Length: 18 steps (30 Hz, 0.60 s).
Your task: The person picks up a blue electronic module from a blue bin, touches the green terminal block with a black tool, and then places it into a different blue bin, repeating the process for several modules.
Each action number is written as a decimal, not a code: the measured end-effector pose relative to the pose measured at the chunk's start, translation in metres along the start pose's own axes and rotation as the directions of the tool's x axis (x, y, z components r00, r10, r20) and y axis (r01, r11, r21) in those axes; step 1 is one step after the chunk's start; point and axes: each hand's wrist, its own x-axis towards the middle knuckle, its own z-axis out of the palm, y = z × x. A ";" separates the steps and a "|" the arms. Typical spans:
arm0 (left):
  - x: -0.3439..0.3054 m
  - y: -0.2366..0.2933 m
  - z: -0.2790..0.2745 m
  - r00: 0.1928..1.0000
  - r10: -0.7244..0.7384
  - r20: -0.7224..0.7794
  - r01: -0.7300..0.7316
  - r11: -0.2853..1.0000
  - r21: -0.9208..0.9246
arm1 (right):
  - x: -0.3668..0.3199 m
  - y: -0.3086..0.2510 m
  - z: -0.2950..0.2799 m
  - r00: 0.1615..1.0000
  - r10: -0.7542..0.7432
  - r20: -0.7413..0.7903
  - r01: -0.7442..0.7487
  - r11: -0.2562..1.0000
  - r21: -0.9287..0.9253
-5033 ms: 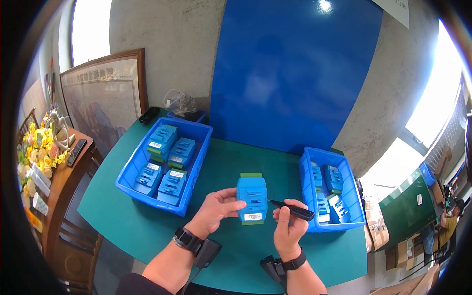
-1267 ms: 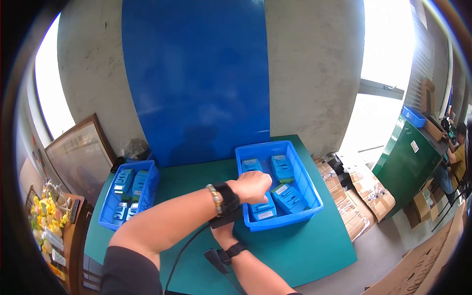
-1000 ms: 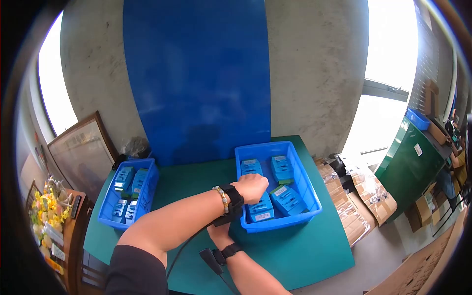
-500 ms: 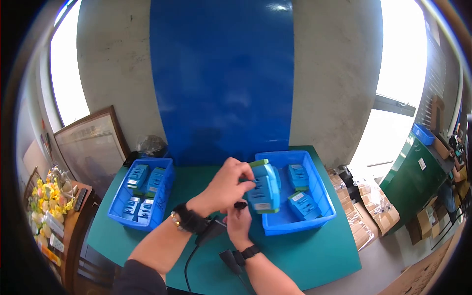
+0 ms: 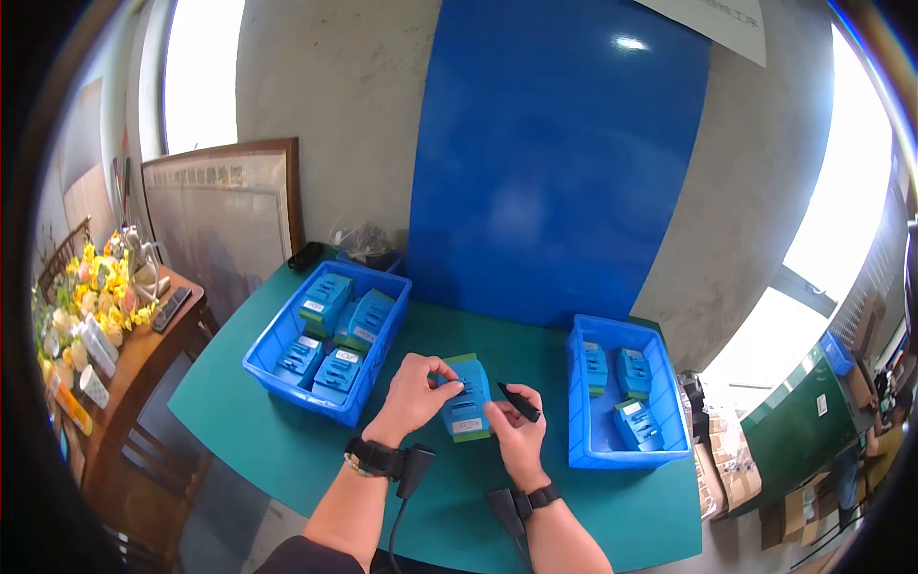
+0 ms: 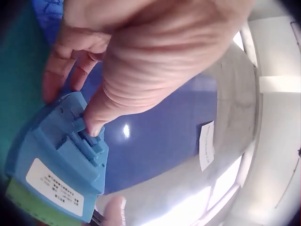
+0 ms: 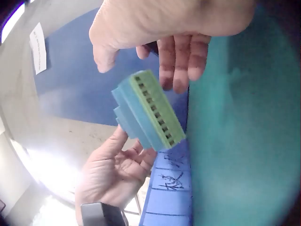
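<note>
My left hand [image 5: 413, 400] pinches a blue plastic module [image 5: 467, 400] with green terminal strips at its ends, over the middle of the table. In the left wrist view the thumb lies on the raised ribs of this module [image 6: 70, 150], with a white label below. A row of dark slots shows along the green strip [image 7: 157, 112] in the right wrist view. My right hand [image 5: 519, 445] holds a slim black tool [image 5: 521, 403], tapered toward one end, close to the module's right side. The tool's kind is hard to see.
A blue bin [image 5: 330, 402] with several like modules stands at the left of the green table [image 5: 268, 435]. Another blue bin [image 5: 628, 459], holding three modules, stands at the right. A bagged item [image 5: 363, 244] lies behind the left bin. Cables trail from both wrist cameras.
My left hand has lifted a module out of the right bin and brought it left to the table's middle. My right hand has come beside it with the black tool; the head view has turned left.
</note>
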 end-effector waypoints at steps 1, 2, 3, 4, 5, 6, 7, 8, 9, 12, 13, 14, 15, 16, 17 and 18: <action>-0.001 -0.006 0.002 1.000 -0.003 -0.007 0.003 1.000 0.007 | -0.001 0.002 0.001 1.000 -0.008 0.030 0.009 0.999 -0.043; -0.001 -0.009 0.003 0.999 -0.016 -0.030 0.015 0.999 -0.043 | -0.001 0.004 0.001 1.000 -0.020 0.009 0.020 0.999 -0.033; -0.001 -0.009 0.005 0.998 -0.031 -0.051 0.026 0.996 -0.090 | 0.001 0.004 0.001 0.999 -0.032 -0.015 0.032 0.999 -0.021; -0.002 -0.011 0.007 0.996 -0.049 -0.071 0.039 0.990 -0.134 | 0.003 0.004 0.000 0.998 -0.041 -0.040 0.041 0.999 -0.009; -0.003 -0.015 0.009 0.989 -0.144 -0.020 0.133 0.951 -0.279 | 0.004 0.004 0.000 0.997 -0.055 -0.060 0.056 0.998 0.017; -0.003 -0.019 0.010 0.973 -0.228 0.040 0.224 0.883 -0.412 | 0.005 0.004 -0.001 0.995 -0.050 -0.081 0.053 0.998 0.032; -0.003 -0.022 0.011 0.948 -0.299 0.109 0.310 0.790 -0.529 | 0.005 0.005 -0.001 0.994 -0.047 -0.102 0.052 0.997 0.049; -0.003 -0.023 0.011 0.930 -0.286 0.228 0.366 0.711 -0.601 | 0.005 0.004 0.001 0.993 -0.031 -0.110 0.036 0.998 0.048; -0.002 -0.024 0.011 0.904 -0.256 0.342 0.425 0.622 -0.658 | 0.004 0.003 0.003 0.993 -0.017 -0.116 0.023 0.999 0.047; -0.003 -0.022 0.014 0.907 -0.154 0.391 0.401 0.593 -0.698 | -0.001 0.002 0.008 0.992 -0.054 -0.118 0.056 0.998 0.012; -0.005 -0.020 0.014 0.924 -0.122 0.362 0.355 0.623 -0.697 | -0.002 0.001 0.010 0.990 -0.081 -0.112 0.081 0.997 -0.006; -0.006 -0.019 0.013 0.930 -0.140 0.340 0.350 0.615 -0.706 | -0.004 -0.001 0.012 0.988 -0.092 -0.126 0.086 0.995 -0.053; -0.006 -0.017 0.011 0.935 -0.158 0.317 0.345 0.608 -0.715 | -0.007 -0.005 0.015 0.985 -0.104 -0.139 0.091 0.991 -0.099; -0.006 -0.016 0.010 0.940 -0.176 0.292 0.338 0.601 -0.724 | -0.010 -0.009 0.017 0.982 -0.118 -0.149 0.096 0.985 -0.145; -0.004 -0.016 0.008 0.931 -0.230 0.283 0.364 0.549 -0.752 | -0.012 -0.012 0.017 0.975 -0.178 -0.130 0.142 0.959 -0.245; -0.004 -0.016 0.007 0.919 -0.283 0.275 0.386 0.495 -0.778 | -0.015 -0.014 0.016 0.966 -0.235 -0.105 0.188 0.922 -0.340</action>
